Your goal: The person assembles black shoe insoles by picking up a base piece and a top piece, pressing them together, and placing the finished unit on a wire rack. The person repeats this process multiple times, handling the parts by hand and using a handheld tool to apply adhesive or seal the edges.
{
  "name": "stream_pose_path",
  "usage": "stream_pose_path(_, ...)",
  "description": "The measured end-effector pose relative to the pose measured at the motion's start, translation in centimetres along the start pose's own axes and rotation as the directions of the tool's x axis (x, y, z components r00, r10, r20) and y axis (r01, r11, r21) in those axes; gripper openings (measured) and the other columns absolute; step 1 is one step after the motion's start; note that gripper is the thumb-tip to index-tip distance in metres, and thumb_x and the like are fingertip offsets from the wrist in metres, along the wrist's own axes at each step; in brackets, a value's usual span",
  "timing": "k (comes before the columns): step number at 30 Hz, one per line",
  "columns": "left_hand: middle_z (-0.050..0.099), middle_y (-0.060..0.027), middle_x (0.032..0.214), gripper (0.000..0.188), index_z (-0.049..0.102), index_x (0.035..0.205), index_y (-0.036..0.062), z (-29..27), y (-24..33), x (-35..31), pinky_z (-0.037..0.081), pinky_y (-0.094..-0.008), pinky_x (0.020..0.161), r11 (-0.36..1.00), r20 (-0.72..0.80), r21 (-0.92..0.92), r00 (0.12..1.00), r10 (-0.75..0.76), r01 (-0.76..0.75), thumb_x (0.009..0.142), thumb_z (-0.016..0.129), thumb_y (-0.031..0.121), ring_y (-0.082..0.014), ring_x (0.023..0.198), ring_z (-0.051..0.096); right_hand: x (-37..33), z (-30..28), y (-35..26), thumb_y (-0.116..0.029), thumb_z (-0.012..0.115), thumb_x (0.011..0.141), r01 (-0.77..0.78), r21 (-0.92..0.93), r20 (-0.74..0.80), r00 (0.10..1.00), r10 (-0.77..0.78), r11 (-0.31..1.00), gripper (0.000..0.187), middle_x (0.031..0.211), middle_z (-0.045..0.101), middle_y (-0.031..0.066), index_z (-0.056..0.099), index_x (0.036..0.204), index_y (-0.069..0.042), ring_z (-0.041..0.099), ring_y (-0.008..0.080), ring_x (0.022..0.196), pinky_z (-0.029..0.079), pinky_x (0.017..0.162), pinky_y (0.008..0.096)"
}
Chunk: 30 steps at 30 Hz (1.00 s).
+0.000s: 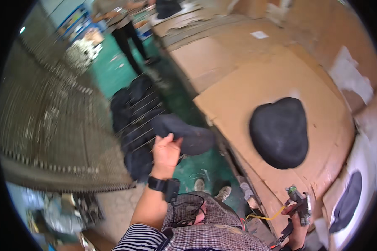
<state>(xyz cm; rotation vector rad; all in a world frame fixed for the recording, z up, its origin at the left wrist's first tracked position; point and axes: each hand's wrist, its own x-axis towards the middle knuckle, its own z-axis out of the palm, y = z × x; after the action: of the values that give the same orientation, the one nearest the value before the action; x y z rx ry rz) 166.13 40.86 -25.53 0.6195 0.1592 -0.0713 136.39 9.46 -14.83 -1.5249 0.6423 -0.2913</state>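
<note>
My left hand (166, 152) pinches the edge of a dark, flexible, curved sheet piece (194, 140), which hangs out over the gap between a wire rack and the table. Low at the right, my right hand (297, 230) is closed around a spray gun (299, 205) with a green part on top and a yellow hose (268, 216) running from it. A rounded black padded piece (279, 133) lies on the cardboard-covered table (238, 88), apart from both hands.
Dark pieces (132, 113) lie on the wire rack (146, 111) at my left. A brown ribbed curtain-like sheet (54, 125) stands beyond it. Another dark piece (347, 203) rests on a white surface at right. A person (123, 31) stands on the green floor ahead.
</note>
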Motion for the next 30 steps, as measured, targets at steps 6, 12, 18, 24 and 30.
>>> stream_pose_path(6, 0.056, -0.0105, 0.122, 0.045, 0.046, 0.127, 0.0116, -10.4, 1.3, -2.2, 0.054, -0.0449, 0.086, 1.0, -0.117, -0.016, 0.993, -0.017, 0.015, 0.086, 0.048, -0.007, -0.0283, 0.111, 0.057, 5.1, 5.8, 5.9, -0.023, 0.068, 0.083, -0.297, -0.155, 0.502, 0.798, 0.334, 0.942, 0.061, 0.091, 0.06, 0.0074, 0.041, 0.132, 0.001, 0.059, 0.0175, 0.085, 0.048, 0.079, 0.0313)
stream_pose_path(12, 0.055, -0.0106, 0.124, 0.046, 0.045, 0.126, 0.0118, -22.1, 0.8, 0.2, 0.054, -0.0446, 0.085, 0.998, -0.301, -0.002, 0.952, -0.053, 0.055, 0.084, 0.049, -0.008, -0.0281, 0.109, 0.057, 6.9, 13.8, 10.7, -0.016, 0.066, 0.084, -0.34, -0.233, 0.647, 0.645, 0.406, 0.911, 0.045, 0.09, 0.06, 0.0071, 0.047, 0.121, 0.0, 0.06, 0.0177, 0.086, 0.048, 0.08, 0.0315)
stream_pose_path(18, 0.057, -0.0067, 0.105, 0.036, 0.046, 0.113, 0.0124, -31.6, -3.4, 8.8, 0.054, -0.0488, 0.081, 0.999, -0.384, 0.006, 0.923, -0.029, 0.034, 0.084, 0.049, -0.008, -0.0264, 0.097, 0.059, 7.0, 19.0, 14.8, -0.007, 0.06, 0.09, -0.4, -0.396, 0.561, 0.607, 0.563, 0.826, 0.024, 0.096, 0.062, 0.0054, 0.058, 0.112, 0.0, 0.057, 0.0147, 0.085, 0.047, 0.076, 0.0276)
stream_pose_path(24, 0.055, -0.0056, 0.104, 0.04, 0.045, 0.117, 0.0127, -34.9, -4.1, 14.8, 0.055, -0.0476, 0.081, 0.999, -0.293, 0.018, 0.955, 0.042, -0.038, 0.083, 0.05, -0.008, -0.026, 0.096, 0.06, 6.8, 20.5, 19.6, -0.023, 0.065, 0.088, -0.338, -0.65, 0.408, 0.601, 0.688, 0.681, 0.048, 0.113, 0.062, 0.0091, 0.049, 0.128, -0.002, 0.058, 0.0186, 0.1, 0.045, 0.085, 0.0297)
stream_pose_path(30, 0.05, -0.0107, 0.128, 0.057, 0.035, 0.135, 0.0119, -39.8, -2.4, 13.7, 0.054, -0.0452, 0.083, 0.981, -0.26, 0.058, 0.946, 0.194, -0.185, 0.083, 0.051, -0.008, -0.0293, 0.113, 0.055, 7.2, 24.8, 20.5, -0.047, 0.069, 0.081, -0.314, -0.812, 0.235, 0.596, 0.768, 0.492, 0.072, 0.124, 0.059, 0.0147, 0.044, 0.137, -0.01, 0.056, 0.0275, 0.112, 0.041, 0.095, 0.0348)
